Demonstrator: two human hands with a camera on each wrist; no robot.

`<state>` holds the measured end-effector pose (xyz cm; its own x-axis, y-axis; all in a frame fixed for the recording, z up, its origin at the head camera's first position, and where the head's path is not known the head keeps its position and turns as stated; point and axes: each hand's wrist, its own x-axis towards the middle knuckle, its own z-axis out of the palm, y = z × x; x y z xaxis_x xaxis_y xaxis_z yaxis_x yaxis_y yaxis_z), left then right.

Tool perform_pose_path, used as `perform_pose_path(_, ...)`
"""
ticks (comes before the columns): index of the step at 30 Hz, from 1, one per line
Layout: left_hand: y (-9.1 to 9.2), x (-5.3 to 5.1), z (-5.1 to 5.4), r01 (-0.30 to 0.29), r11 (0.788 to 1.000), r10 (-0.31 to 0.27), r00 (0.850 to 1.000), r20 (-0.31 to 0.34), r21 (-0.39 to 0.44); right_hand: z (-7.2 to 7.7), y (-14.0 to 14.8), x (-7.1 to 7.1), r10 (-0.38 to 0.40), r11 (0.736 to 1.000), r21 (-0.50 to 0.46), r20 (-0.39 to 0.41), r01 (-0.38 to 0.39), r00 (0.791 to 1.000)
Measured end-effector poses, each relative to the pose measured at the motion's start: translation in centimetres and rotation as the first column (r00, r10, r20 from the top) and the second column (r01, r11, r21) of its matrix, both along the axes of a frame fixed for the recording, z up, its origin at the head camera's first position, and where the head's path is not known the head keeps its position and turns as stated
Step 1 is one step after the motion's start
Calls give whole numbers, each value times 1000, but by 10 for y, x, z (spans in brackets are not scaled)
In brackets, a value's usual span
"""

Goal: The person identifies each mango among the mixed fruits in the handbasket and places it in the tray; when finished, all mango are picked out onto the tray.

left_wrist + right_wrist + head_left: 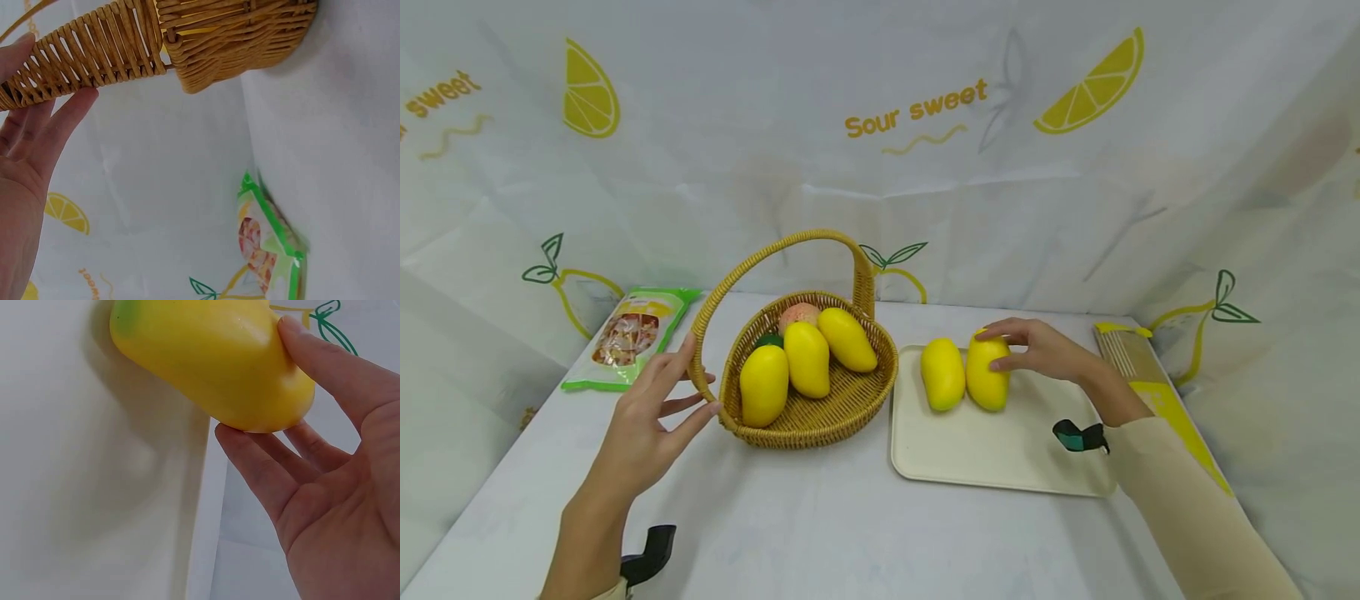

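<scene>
In the head view a wicker basket (pixel 820 435) holds three yellow mangoes, a pinkish round fruit (pixel 799 315) and a dark green item (pixel 769 341). My left hand (pixel 643 425) grips the lower left part of its arched handle, thumb on one side and fingers on the other; the left wrist view shows the handle (pixel 100 47) between thumb and fingers. On the cream tray (pixel 977 462) lies one mango (pixel 943 374). Beside it my right hand (pixel 1048 350) holds another mango (pixel 987 379) by its far end, and the right wrist view shows thumb and fingertips around that mango (pixel 212 359).
A green-edged food packet (pixel 628 337) lies at the back left, left of the basket. A yellow and brown package (pixel 1161 392) lies right of the tray, partly behind my right forearm. A white curtain (pixel 737 167) with lemon prints hangs behind the table.
</scene>
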<state>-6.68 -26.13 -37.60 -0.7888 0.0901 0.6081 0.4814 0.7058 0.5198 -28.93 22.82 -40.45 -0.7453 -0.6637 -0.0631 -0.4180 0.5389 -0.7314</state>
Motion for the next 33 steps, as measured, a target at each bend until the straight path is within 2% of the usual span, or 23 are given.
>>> perform_pose_path(7,1,1,1,-15,1000,15,1000,13,-5,-3,-4,-1,7,999,33,7,-7,1000)
perform_pose_path(24,-2,-1,-1,8,1000,-8,1000,11,3,-6,-9,1,-38,997,70,93,32,995)
perform_pose_path(33,-3,-1,-1,27,1000,-27,1000,4,16,-7,-9,-2,-38,997,74,88,31,995)
